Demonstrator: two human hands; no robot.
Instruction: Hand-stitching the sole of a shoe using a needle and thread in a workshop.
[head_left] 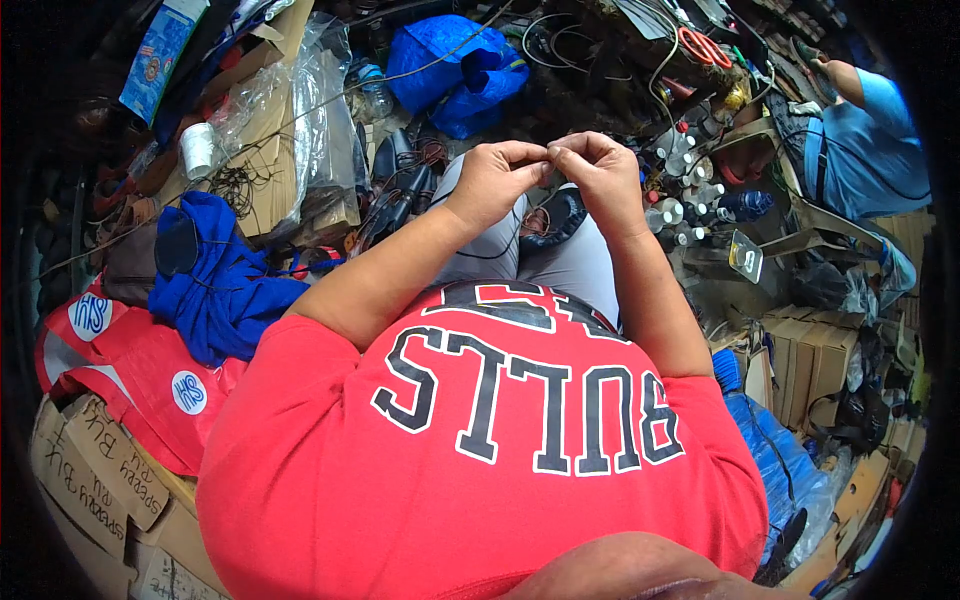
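My left hand [492, 183] and my right hand [606, 182] meet in front of me, above my lap. Each has its thumb and index finger pinched, and the fingertips almost touch. Whatever lies between them is too small to make out. Below the hands, a dark rounded item [560, 219] with a brown part rests between my light-coloured trouser legs [592, 262]. It looks like a shoe, though its kind is not certain. Dark shoe-like pieces [405, 185] lie on the floor to the left of my knees.
Small bottles with white caps [682, 212] stand to the right. Ahead lies a blue bag [450, 70]; red-handled scissors [704, 47] are farther right. Cardboard [272, 185], a blue cloth [215, 290] and a red bag [140, 370] sit left. Another person in blue [865, 150] is at far right.
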